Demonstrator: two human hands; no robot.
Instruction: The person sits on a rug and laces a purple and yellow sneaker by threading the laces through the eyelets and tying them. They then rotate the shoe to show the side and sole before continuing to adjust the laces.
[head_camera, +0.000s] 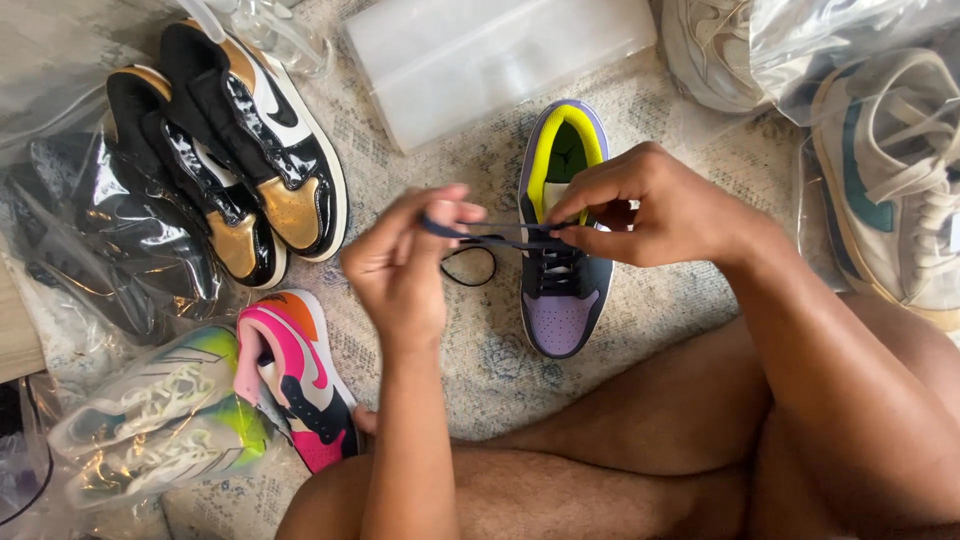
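Pinching dark lace (500, 232) taut, both hands, left (400, 265), right (650, 210), above purple sneaker (560, 300)

Clear plastic bags (480, 55) — around sneakers

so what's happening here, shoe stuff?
A person sitting on a rug is lacing a purple sneaker with a yellow lining. The left hand pulls a dark lace taut while the right hand pinches it at the eyelets. Black-and-gold sneakers, a pink sneaker and bagged shoes lie around.
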